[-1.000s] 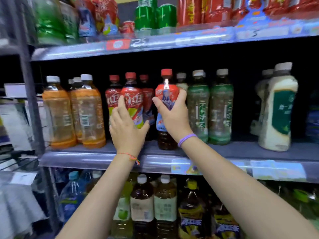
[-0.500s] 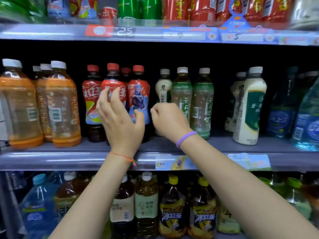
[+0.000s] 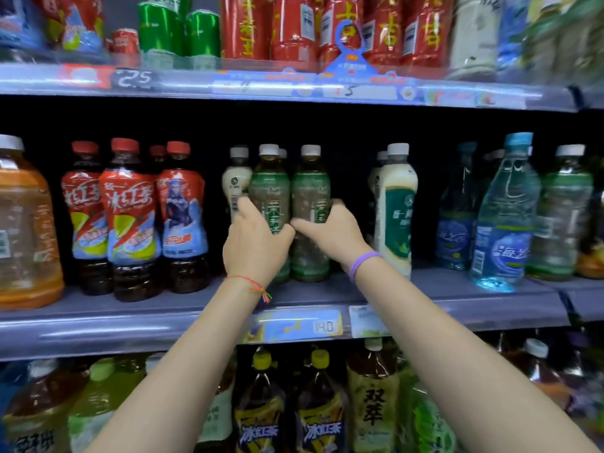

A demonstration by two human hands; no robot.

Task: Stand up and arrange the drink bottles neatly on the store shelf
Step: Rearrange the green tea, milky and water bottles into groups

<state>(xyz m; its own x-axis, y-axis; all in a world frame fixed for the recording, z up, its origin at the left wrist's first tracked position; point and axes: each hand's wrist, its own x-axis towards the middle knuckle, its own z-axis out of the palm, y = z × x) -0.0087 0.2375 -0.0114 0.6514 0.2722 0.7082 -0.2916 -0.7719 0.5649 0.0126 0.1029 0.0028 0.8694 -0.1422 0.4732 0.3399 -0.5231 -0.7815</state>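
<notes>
Two green tea bottles are gripped side by side on the middle shelf [image 3: 457,291]: the left bottle [image 3: 269,188] by the left hand [image 3: 253,245], the right bottle [image 3: 310,191] by the right hand [image 3: 333,232]. Thumbs are nearly touching between them. Red-capped iced tea bottles [image 3: 130,207] are lined up left, a white bottle [image 3: 395,204] stands just right, blue water bottles [image 3: 503,217] farther right.

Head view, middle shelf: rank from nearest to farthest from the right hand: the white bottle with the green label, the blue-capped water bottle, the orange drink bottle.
1. White bottle with the green label, just right of the right hand.
2. Blue-capped water bottle, further right.
3. Orange drink bottle, far left edge.
</notes>
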